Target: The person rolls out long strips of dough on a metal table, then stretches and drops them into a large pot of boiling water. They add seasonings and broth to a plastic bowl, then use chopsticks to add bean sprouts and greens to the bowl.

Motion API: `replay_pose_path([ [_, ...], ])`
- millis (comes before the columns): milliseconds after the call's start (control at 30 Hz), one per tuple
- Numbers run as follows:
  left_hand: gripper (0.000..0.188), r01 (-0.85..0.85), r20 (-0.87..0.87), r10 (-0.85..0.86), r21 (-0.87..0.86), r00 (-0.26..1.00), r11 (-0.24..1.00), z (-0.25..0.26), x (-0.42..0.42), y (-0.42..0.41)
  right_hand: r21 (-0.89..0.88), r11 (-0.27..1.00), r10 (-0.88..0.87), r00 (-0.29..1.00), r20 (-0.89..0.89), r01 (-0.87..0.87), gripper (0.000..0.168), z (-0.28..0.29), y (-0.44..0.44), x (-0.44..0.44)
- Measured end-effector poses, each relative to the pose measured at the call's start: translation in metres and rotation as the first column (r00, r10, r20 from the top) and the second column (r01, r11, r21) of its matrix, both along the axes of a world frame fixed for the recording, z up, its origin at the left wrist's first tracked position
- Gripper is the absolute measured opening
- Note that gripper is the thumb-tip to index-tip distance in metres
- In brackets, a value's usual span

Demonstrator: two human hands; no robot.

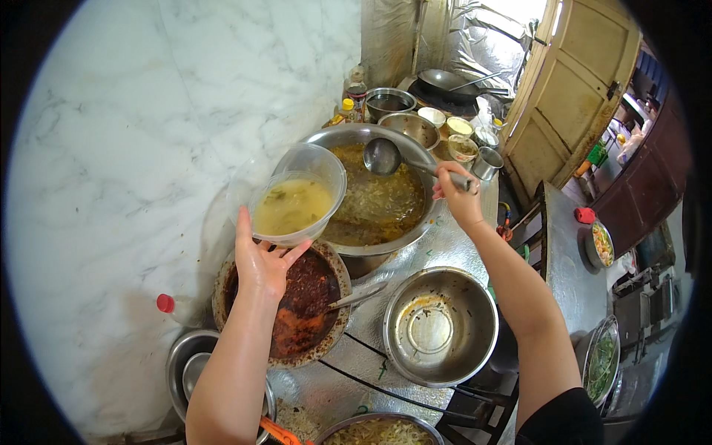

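My left hand supports a clear plastic bowl from below and at its side; yellowish broth with bits of greens lies in it. My right hand grips the handle of a metal ladle, whose round head hangs over a wide steel basin of broth. The plastic bowl overlaps the basin's left edge in view. Below my left hand stands a pot of dark red chili sauce, with a spoon resting in it.
A stained steel bowl stands right of the sauce pot. Behind the basin are small bowls of seasonings, bottles and a wok. Bean sprouts fill a bowl at the near edge. A marbled wall bounds the left side.
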State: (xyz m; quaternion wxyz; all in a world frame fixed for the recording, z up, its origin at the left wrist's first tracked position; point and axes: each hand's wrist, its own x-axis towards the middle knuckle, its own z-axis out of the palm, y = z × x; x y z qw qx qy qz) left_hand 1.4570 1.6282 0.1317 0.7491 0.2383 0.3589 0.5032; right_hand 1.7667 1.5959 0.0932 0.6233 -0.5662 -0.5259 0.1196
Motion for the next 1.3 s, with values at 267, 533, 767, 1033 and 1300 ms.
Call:
replay_pose_path([
  [267,0.07,-0.001,-0.023,0.001,-0.026,1.0,1.0,-0.001,-0.002,-0.001,-0.204,0.972,-0.214,0.795,-0.567,0.116,0.018,-0.037,-0.001,-0.006],
  [533,0.068,0.0,-0.022,-0.001,-0.019,1.0,1.0,-0.003,-0.004,0.0,-0.278,0.954,-0.265,0.754,-0.601,0.114,0.019,-0.041,-0.002,-0.006],
  [767,0.07,0.001,-0.028,-0.002,-0.027,1.0,1.0,-0.003,0.0,-0.001,-0.296,0.95,-0.264,0.755,-0.601,0.097,0.02,-0.045,-0.003,-0.003],
  [1033,0.073,0.007,-0.033,-0.007,-0.008,0.999,1.0,-0.004,-0.005,0.001,-0.292,0.952,-0.246,0.784,-0.57,0.087,0.023,-0.017,0.004,0.005],
  [1300,0.075,-0.018,-0.048,0.018,-0.009,0.999,1.0,-0.005,-0.006,0.004,-0.358,0.933,-0.239,0.802,-0.548,0.033,0.021,0.026,0.005,0.021],
])
